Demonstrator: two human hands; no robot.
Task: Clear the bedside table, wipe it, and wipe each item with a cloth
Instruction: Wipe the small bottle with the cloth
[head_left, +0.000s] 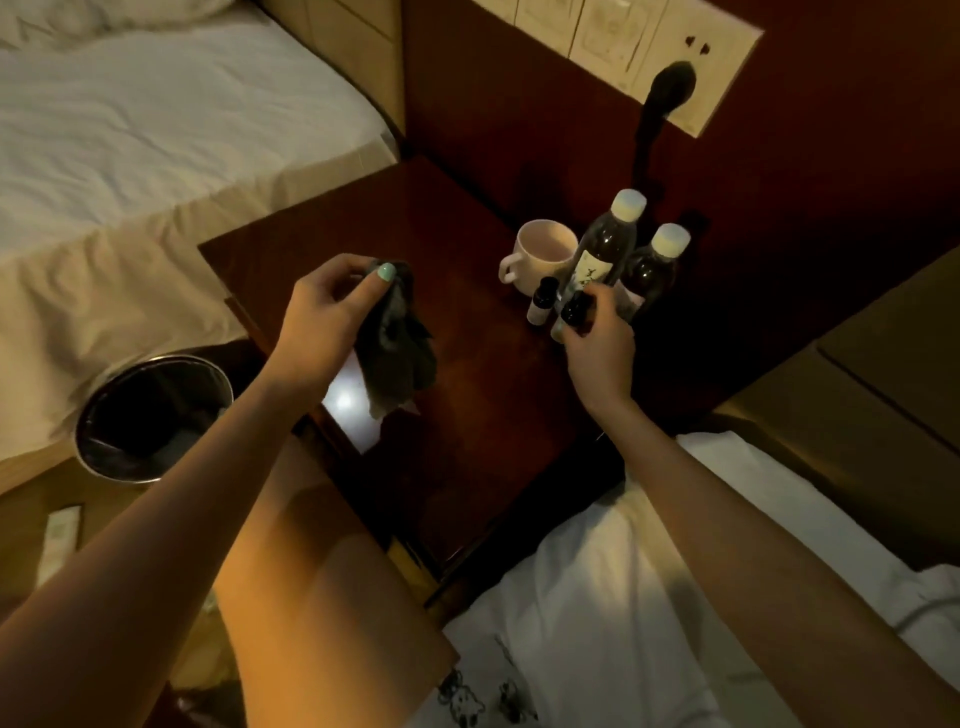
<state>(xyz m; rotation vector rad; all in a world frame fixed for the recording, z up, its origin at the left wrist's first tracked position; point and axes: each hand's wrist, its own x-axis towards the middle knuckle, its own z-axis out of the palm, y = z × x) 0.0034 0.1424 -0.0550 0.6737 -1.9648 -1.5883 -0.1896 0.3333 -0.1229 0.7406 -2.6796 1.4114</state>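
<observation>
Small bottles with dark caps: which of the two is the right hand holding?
The nearer small bottle, pinched by the right hand; the other small bottle stands free beside the cup.

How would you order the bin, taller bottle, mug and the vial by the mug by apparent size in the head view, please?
1. bin
2. taller bottle
3. mug, close to the bottle: shorter but wider, so unsure
4. vial, clearly smallest
</observation>
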